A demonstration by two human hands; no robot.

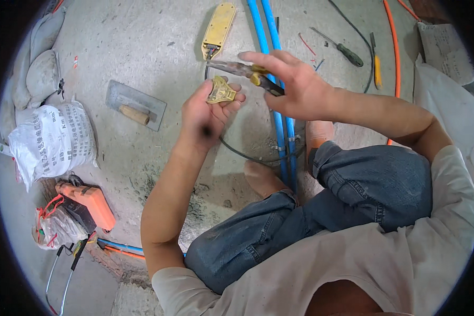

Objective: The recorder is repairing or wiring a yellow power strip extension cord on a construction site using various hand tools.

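Observation:
My left hand [195,111] holds a small yellow plastic cover piece [222,89] on its fingers, with the hollow, ribbed side up. Pliers [236,68] with yellow-and-black handles are in my right hand [306,87], gripped loosely with the index finger stretched out. Their metal jaws point left, just above the cover piece. Beyond them a long yellow power strip [219,27] lies on the floor, its near end uncovered and small wires showing. A black cable [242,154] runs from near that end, behind my left hand, toward the blue pipes.
Two blue pipes [262,32] and an orange pipe [394,47] cross the concrete floor. A screwdriver [348,54] and a yellow-handled tool [377,71] lie right; a trowel [137,105], white sack [55,138] and orange case [89,204] lie left. My feet flank the pipes.

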